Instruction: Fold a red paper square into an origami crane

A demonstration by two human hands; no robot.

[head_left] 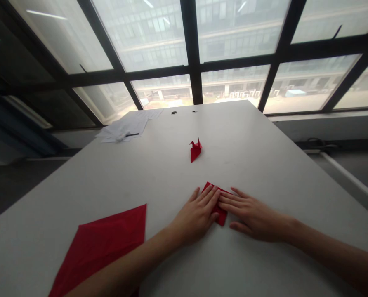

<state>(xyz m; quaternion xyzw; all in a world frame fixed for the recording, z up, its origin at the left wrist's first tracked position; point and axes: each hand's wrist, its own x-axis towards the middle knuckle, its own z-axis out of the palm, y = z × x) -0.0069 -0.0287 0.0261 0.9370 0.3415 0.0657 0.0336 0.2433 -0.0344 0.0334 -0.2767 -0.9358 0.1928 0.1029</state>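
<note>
A small folded piece of red paper (221, 216) lies flat on the white table. Resting on its left part is my left hand (199, 214), palm down with the fingers stretched out. My right hand (248, 212) lies across the paper from the other side, its fingers also straight and its thumb apart. The fingertips of both hands meet over the middle of the paper and hide much of it. Beyond them stands a finished red paper crane (195, 150).
A larger red sheet (109, 235) lies at the left, partly under my left forearm. White papers (125, 128) with a dark pen (132, 134) are at the far left of the table (165, 173). Dark-framed windows (196, 66) rise behind the table.
</note>
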